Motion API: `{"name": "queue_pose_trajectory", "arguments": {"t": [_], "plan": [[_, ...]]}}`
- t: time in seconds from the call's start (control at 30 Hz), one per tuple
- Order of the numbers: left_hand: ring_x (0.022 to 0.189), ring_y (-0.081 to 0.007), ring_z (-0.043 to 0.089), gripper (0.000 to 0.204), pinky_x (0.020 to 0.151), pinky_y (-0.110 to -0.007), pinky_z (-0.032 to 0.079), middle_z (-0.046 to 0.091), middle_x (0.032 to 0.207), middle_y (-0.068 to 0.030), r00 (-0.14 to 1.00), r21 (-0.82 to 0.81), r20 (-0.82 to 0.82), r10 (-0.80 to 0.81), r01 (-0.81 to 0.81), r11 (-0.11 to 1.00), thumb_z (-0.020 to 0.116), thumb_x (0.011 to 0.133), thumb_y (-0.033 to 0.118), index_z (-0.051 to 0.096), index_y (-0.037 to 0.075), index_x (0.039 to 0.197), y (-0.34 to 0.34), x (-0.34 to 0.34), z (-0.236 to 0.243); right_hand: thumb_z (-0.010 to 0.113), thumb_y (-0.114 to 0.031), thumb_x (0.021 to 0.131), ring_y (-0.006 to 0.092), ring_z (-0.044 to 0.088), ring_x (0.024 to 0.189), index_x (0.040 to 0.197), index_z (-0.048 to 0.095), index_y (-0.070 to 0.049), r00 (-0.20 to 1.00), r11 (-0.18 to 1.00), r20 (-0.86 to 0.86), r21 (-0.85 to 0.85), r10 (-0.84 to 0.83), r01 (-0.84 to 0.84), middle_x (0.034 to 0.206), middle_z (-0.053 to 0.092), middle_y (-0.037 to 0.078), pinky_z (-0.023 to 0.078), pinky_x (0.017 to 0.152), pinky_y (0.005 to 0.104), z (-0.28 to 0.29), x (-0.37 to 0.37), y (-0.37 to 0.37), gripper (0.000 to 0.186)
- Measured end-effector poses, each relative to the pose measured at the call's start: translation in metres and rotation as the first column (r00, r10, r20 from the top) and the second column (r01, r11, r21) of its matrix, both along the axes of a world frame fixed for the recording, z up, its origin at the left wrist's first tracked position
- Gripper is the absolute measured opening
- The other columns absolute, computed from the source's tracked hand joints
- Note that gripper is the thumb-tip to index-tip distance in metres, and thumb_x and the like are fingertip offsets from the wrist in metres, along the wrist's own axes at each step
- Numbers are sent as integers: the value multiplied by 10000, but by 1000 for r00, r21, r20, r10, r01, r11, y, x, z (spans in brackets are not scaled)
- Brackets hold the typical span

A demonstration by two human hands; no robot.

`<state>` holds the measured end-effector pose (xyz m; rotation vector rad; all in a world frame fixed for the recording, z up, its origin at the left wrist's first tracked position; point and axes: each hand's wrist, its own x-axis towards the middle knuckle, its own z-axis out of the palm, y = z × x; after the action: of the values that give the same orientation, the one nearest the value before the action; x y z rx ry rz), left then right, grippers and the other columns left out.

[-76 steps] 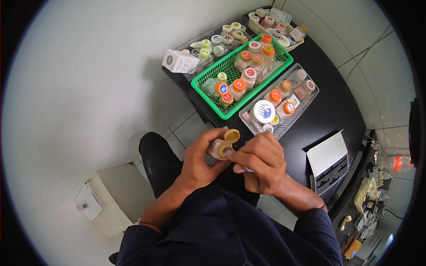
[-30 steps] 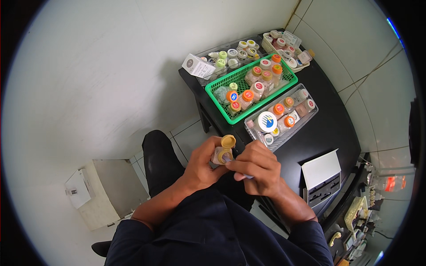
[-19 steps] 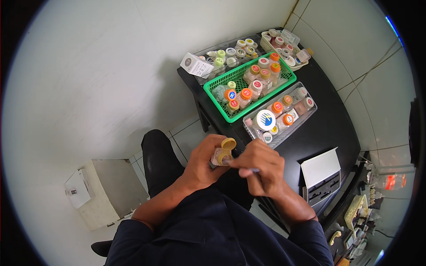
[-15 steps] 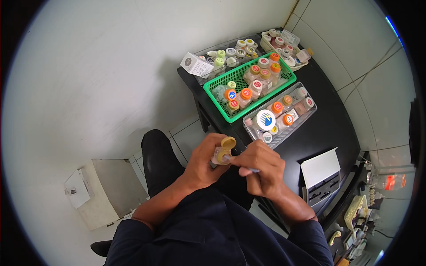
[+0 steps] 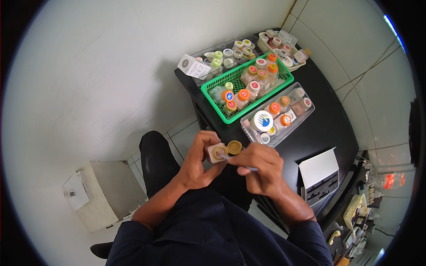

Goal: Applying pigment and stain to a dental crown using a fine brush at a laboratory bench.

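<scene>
My left hand point(image 5: 194, 165) is closed around a small clear bottle point(image 5: 210, 153) of pinkish powder, tilted with its mouth toward the right. Its gold flip lid point(image 5: 234, 147) hangs open on the right side. In my right hand point(image 5: 262, 167), pinched between the fingers, is a slim pale tool point(image 5: 251, 168). The tool's light tip is at the bottle's mouth; whether it is a spatula or a brush I cannot tell. Both hands are over my lap, just off the table's near left edge.
On the black table point(image 5: 330, 117) stand a green basket point(image 5: 228, 120) and a clear tray point(image 5: 303, 119) of capped jars. Behind them are a rack of small jars, a white carton point(image 5: 194, 66) and a cream basket point(image 5: 297, 67). An open white case point(image 5: 317, 170) lies at right.
My left hand has turned the bottle, and its open lid has swung from the top to the right side. The bottle has shifted slightly left; the tool's tip stays at its mouth.
</scene>
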<state>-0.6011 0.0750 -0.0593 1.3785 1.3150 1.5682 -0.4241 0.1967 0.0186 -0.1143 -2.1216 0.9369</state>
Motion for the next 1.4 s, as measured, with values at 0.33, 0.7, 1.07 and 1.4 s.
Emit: {"name": "queue_pose_trajectory", "arguments": {"t": [0.33, 0.7, 1.07, 1.4], "plan": [[1070, -198, 574, 684, 910, -328, 503, 494, 1237, -126, 978, 34, -200, 58, -52, 998, 855, 815, -45, 425, 64, 1335, 4, 2, 2, 773, 42, 816, 298, 689, 680, 1028, 757, -10, 1000, 1000, -22, -16, -14, 13, 827, 691, 114, 536, 590, 385, 2, -4, -2, 219], [957, -186, 524, 732, 856, -322, 490, 477, 1190, -137, 990, 81, -115, 80, -70, 994, 929, 784, -16, 346, 97, 1213, 3, 10, -16, 798, 31, 769, 257, 685, 648, 1006, 765, -14, 997, 988, 23, 135, -78, 74, 839, 701, 92, 517, 546, 357, 5, -1, -6, 244], [1273, -260, 658, 522, 1101, -416, 535, 538, 1470, -190, 977, 54, 84, -195, 191, 980, 763, 993, 18, 471, 60, 1423, 4, 2, -8, 778, 14, 801, 276, 716, 688, 1057, 780, -44, 999, 998, 30, 45, -43, 42, 857, 714, 87, 536, 564, 349, 10, 6, 6, 263], [1233, -263, 659, 486, 1094, -428, 538, 538, 1455, -208, 983, 205, 68, -169, 152, 967, 706, 1019, -3, 473, 51, 1442, 4, 2, -4, 784, -202, 988, 192, 639, 579, 1002, 813, -21, 997, 986, -79, 167, 16, -3, 777, 669, 56, 474, 501, 329, 10, 6, 3, 184]]}}
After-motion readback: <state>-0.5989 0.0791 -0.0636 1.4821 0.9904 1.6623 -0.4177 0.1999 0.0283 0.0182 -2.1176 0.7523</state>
